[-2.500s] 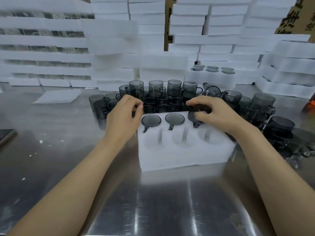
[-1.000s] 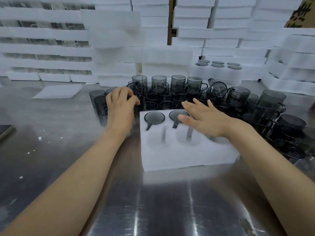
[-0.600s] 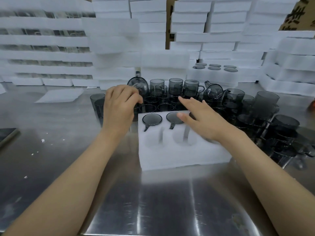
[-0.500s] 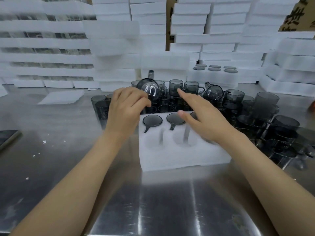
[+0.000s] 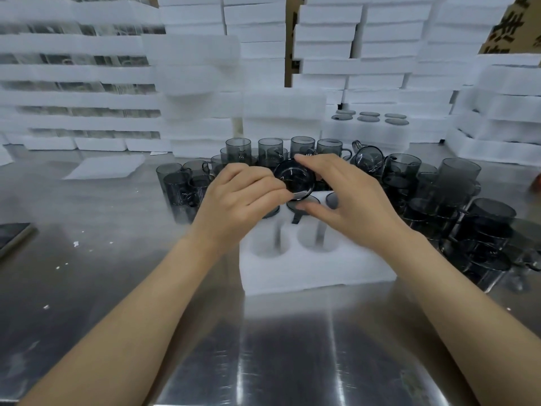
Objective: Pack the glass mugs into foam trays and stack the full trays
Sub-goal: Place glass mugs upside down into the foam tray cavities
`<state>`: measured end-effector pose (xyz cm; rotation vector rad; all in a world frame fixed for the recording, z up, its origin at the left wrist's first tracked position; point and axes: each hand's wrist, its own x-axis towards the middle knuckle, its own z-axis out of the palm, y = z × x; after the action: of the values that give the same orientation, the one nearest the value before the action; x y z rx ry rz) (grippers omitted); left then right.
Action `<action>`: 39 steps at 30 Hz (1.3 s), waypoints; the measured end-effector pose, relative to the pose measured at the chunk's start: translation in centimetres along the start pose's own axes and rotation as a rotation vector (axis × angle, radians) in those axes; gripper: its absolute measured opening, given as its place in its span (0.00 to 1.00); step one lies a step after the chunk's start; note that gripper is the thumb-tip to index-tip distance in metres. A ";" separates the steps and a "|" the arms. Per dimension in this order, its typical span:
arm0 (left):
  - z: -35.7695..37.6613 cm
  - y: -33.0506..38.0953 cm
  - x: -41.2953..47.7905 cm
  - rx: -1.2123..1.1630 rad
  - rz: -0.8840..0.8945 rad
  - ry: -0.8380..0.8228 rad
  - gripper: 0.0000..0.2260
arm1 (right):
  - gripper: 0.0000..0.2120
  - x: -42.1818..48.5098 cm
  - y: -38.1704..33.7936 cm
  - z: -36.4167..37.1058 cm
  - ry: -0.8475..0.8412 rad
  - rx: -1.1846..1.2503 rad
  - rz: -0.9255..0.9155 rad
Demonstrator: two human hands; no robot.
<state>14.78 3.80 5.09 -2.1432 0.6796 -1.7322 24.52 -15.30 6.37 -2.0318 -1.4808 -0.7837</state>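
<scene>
In the head view, one dark glass mug (image 5: pixel 294 179) is held tipped above the back row of one foam tray (image 5: pixel 316 268) on the table (image 5: pixel 292 347), gripped by the curled fingers and thumbs of the left hand (image 5: pixel 243 197) and the right hand (image 5: pixel 348 200). Two empty pockets (image 5: pixel 266 244) are seen in the tray's front row. Six mugs (image 5: pixel 368 119) are seen in a farther tray (image 5: pixel 366 133), and the loose mugs (image 5: pixel 404 171) crowded behind cannot be counted.

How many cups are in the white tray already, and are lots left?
The back row of the foam tray looks filled with dark glass mugs. The left hand and right hand hold another mug above it. Two front holes show empty, and many loose mugs wait behind it.
</scene>
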 end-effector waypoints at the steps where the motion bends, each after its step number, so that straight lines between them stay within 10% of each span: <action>1: 0.0 0.0 0.0 -0.019 -0.016 -0.003 0.03 | 0.29 0.0 0.0 0.0 0.003 -0.004 -0.005; 10: 0.6 0.4 -0.8 -0.680 -0.715 -0.326 0.37 | 0.29 -0.3 -0.1 0.1 0.042 0.137 0.000; 21: 0.6 -0.2 -1.6 -0.764 -0.825 -0.052 0.28 | 0.18 -0.3 -2.3 0.3 -0.085 0.435 0.025; 39: 0.8 -1.0 -2.7 -0.345 -1.057 -0.209 0.19 | 0.27 -0.6 -4.2 0.9 -0.328 0.219 -0.131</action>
<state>15.34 6.04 3.19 -3.1999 -0.3472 -1.8147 20.47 -13.89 5.63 -1.9766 -1.8075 -0.3250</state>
